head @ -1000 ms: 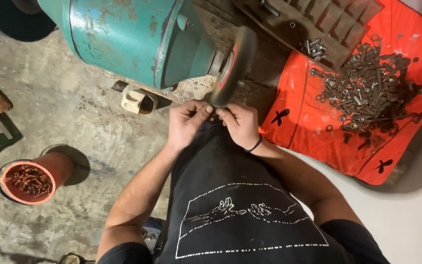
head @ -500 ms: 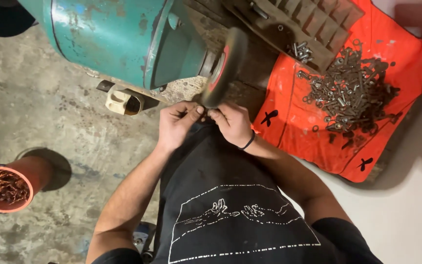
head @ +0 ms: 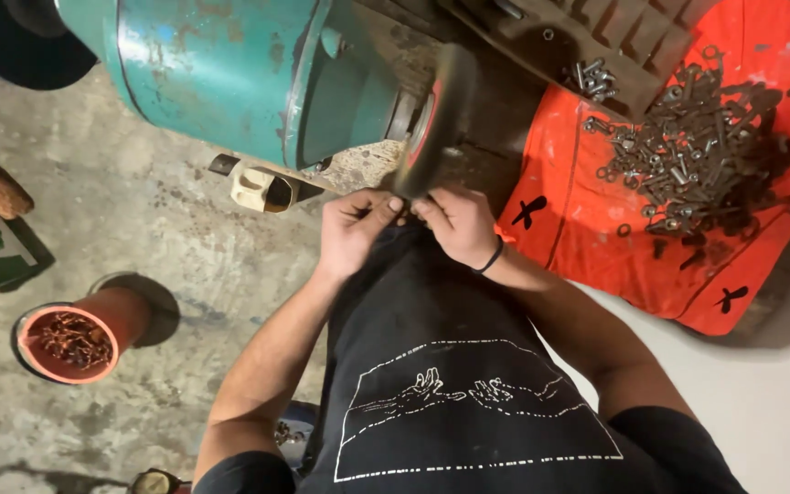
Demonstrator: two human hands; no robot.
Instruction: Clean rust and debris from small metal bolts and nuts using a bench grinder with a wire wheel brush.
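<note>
Here, both hands meet at lower rim of dark spinning wire-brush wheel (head: 433, 123) on teal electric motor (head: 258, 78). Left hand (head: 351, 230) and right hand (head: 457, 224) pinch one small part between fingertips, part itself too small to make out, held just under wheel edge, directly ahead of hands. Forearms converge from below, wrists bent slightly. Orange cloth with pile of rusty metal keys (head: 697, 151) lies right; terracotta pot of small rusty pieces (head: 70, 340) sits left on concrete floor (head: 139, 220).

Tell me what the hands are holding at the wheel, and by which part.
Both hands, left hand and right hand, pinch something small together under the grinding wheel. It is hidden by the fingertips, so the piece and the grip point cannot be told.
</note>
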